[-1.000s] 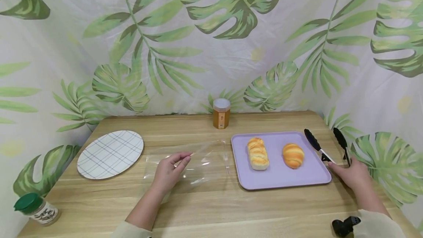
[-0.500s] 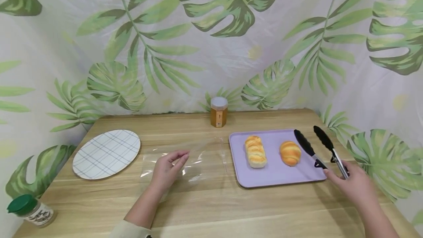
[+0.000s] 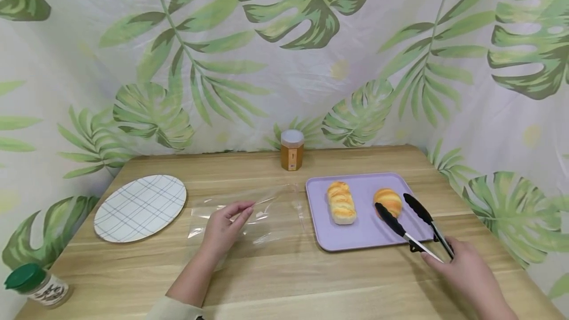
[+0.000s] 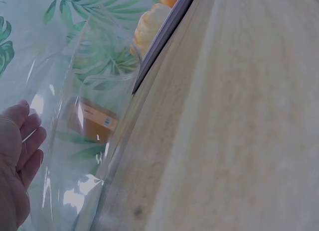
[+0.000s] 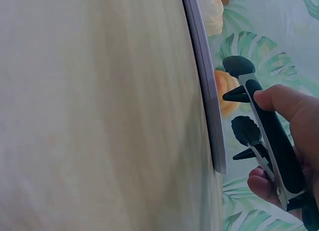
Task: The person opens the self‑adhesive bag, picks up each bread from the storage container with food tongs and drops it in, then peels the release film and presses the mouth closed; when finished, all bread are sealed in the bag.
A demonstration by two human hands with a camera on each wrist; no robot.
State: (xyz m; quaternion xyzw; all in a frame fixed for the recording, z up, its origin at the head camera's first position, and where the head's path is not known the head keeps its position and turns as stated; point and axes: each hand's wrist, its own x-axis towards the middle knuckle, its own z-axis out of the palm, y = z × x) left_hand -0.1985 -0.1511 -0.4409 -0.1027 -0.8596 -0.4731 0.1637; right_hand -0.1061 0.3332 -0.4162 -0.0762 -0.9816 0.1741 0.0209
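My left hand [image 3: 226,228] pinches the edge of a clear plastic bag [image 3: 271,211] between thumb and fingers; the bag also shows in the left wrist view, raised off the table. My right hand [image 3: 467,268] grips a pair of black-tipped metal tongs [image 3: 426,251], its thumb on one arm and fingers on the other. The tongs' tips are spread on either side of the round bread roll [image 3: 386,199], above the lilac tray [image 3: 369,238]. An oblong bread loaf [image 3: 342,204] lies on the tray's left half.
A honey-coloured jar [image 3: 292,151] stands at the table's back edge. To the left lies a white checked oval plate [image 3: 140,209]. A green-lidded shaker [image 3: 37,285] stands at the front left corner. Leaf-patterned cloth [image 3: 284,63] hangs behind the wooden table [image 3: 284,285].
My right hand has carried the tongs leftward from beside the tray's right edge to over the round roll. The left hand keeps its pinch on the bag, nearly still.
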